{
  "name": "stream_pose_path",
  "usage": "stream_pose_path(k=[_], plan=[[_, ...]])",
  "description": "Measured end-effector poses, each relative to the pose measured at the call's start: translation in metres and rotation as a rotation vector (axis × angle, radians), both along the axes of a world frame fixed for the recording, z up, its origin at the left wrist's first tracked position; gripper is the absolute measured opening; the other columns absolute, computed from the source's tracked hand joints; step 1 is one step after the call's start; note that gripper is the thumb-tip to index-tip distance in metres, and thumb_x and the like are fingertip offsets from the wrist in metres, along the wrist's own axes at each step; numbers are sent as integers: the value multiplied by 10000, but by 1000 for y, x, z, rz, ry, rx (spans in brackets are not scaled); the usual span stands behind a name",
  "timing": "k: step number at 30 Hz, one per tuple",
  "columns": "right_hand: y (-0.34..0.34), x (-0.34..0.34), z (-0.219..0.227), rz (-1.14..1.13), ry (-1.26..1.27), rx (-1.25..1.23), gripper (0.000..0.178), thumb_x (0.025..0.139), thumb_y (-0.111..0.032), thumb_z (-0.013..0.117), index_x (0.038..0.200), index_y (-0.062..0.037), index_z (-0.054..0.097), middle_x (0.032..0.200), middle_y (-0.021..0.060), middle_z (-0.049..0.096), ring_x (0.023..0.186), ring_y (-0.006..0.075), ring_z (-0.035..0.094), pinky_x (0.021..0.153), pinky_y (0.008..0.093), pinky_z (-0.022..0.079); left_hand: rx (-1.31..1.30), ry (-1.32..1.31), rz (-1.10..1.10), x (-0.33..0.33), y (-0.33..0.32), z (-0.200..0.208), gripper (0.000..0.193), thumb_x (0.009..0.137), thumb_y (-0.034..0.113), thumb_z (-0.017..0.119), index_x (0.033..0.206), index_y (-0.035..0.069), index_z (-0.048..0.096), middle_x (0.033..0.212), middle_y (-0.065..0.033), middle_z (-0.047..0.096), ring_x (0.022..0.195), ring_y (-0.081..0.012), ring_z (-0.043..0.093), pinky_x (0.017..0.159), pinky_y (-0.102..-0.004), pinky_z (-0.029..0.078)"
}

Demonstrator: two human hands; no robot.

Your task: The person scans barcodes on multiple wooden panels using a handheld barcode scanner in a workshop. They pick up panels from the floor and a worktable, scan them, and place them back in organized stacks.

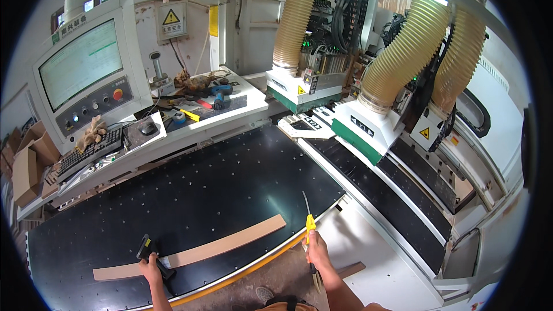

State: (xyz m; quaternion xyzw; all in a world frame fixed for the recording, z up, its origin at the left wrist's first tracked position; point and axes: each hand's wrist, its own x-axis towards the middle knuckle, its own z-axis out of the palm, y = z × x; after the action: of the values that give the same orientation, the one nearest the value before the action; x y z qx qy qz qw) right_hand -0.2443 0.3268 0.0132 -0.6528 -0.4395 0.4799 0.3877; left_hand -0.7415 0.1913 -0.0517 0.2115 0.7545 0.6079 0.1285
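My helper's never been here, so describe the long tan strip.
Start at the big black tabletop. Along its near side, by the left hand, lies the strip. It's long, flat and tan, unlike the black device and yellow tool.

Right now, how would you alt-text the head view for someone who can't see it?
A person's right hand holds a yellow tool with a thin nozzle by a black table's edge; the left hand holds a black handheld device at a tan strip on the table. Behind are a console with a lit screen and ribbed beige hoses.
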Motion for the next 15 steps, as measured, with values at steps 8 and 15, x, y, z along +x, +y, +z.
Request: stream_pose_path(k=[8, 15], plan=[[5, -2, -1, 0, -20, 16, 481, 1072, -469, 335, 942, -49, 531, 682, 46, 529, 375, 113, 410, 351, 296, 361, 13, -19, 13, 2, 0, 1, 314, 816, 228, 697, 765, -73, 625, 710, -64, 618, 679, -141, 534, 649, -337, 431], [4, 1, -1, -1, -36, -26, 488, 1069, -477, 343, 944, -47, 536, 715, 47, 548, 376, 117, 416, 360, 301, 374, 47, 2, 12, 3, 1, 0, 334, 807, 240, 705, 758, -79, 618, 680, -56, 594, 665, -143, 518, 637, -344, 424]])
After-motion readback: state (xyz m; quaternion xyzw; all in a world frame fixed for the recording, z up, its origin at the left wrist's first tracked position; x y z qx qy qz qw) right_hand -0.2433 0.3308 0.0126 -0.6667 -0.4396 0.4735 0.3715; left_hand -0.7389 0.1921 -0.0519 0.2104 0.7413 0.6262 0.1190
